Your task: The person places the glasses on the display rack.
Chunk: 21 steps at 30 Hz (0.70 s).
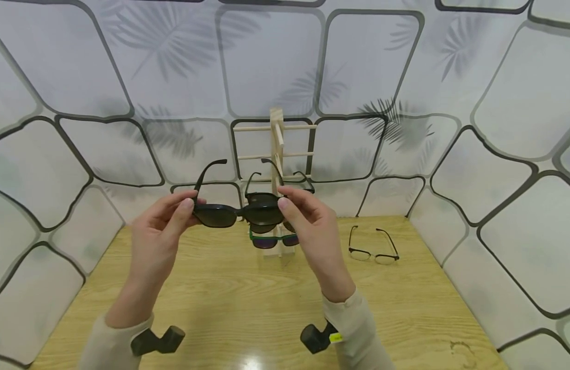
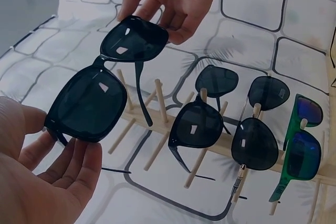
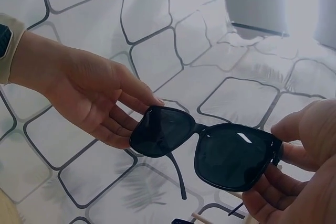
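Note:
Black sunglasses [image 1: 217,216] with dark lenses are held up in front of the wooden rack [image 1: 276,115], their temples unfolded and pointing toward the rack. My left hand [image 1: 157,231] pinches the left hinge corner between thumb and fingers. At the opposite corner, my right hand [image 1: 315,231] grips the frame the same way. Three other sunglasses sit on the rack's pegs: a black pair [image 2: 197,124], a dark-lensed pair [image 2: 254,144] with a thin temple, and a green-framed pair [image 2: 303,156] with bluish lenses. In the head view the held pair partly covers the rack.
Eyeglasses [image 1: 374,255] with clear lenses and open temples lie on the wood-grain table [image 1: 229,298], right of the rack. Upper pegs [image 1: 252,128] of the rack stick out sideways. Patterned walls [image 1: 507,205] enclose the table at the back and both sides.

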{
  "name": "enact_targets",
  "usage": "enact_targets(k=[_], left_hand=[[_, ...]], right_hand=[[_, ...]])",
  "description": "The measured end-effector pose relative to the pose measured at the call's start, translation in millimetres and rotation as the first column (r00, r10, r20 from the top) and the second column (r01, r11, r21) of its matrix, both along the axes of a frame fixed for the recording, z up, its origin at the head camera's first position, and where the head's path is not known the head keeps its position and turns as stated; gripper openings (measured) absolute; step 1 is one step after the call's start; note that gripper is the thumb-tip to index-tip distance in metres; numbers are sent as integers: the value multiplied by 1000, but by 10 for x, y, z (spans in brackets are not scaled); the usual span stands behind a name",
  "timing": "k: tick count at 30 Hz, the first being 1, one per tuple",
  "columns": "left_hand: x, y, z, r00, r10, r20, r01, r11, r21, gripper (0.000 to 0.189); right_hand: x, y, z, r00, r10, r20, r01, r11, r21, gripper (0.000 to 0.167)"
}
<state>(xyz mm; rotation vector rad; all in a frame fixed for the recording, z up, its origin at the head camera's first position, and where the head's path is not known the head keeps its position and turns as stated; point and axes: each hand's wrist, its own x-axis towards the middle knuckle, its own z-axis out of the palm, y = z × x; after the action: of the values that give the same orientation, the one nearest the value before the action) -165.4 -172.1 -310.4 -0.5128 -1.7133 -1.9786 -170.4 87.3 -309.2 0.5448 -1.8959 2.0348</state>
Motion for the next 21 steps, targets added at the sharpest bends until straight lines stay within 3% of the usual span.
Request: enact_targets(k=[8,21], left_hand=[[-46,84,18,999,-37,-6,37,999,-32,25],[-158,227,29,999,-43,27,45,998,-42,23]], right_hand=[[-48,98,9,1000,-16,1,16,999,-28,30],[-90,236,23,998,-58,-6,57,997,-52,29]])
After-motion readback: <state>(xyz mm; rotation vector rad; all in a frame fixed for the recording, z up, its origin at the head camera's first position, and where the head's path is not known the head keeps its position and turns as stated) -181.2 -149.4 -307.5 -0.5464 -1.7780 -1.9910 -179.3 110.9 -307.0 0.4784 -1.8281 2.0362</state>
